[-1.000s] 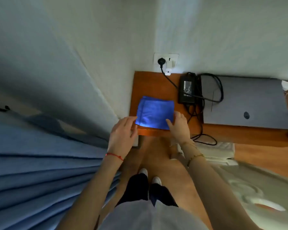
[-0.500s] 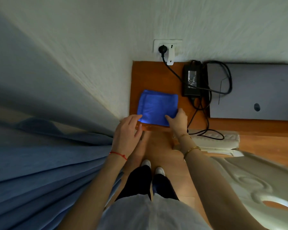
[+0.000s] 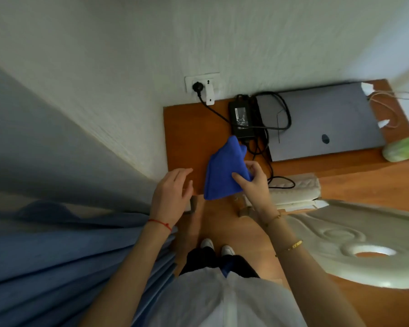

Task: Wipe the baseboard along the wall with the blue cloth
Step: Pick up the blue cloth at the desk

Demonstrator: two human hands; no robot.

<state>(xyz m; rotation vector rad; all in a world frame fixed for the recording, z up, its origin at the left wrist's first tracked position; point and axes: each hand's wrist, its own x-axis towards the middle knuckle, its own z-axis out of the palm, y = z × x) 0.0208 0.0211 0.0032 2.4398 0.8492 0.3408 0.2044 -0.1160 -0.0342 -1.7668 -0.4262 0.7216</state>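
The blue cloth [image 3: 222,171] is folded and lifted off the wooden table [image 3: 184,138], hanging tilted above the table's near edge. My right hand [image 3: 253,180] is shut on its right side, thumb on top. My left hand [image 3: 172,192] hovers just left of the cloth, fingers apart and holding nothing. No baseboard can be made out; the white wall [image 3: 128,90] meets the table top and the curtain here.
A black power brick [image 3: 242,116] with cables [image 3: 269,166] and a closed grey laptop [image 3: 321,123] lie on the table. A wall socket [image 3: 202,84] sits above. A blue curtain [image 3: 57,244] hangs at the left, a cream carved bed frame [image 3: 352,244] at the right. My feet [image 3: 217,246] stand on the wooden floor.
The cloth lay flat on the table before; my right hand has now gripped it and raised it off the surface. My left hand has let go and drawn slightly left.
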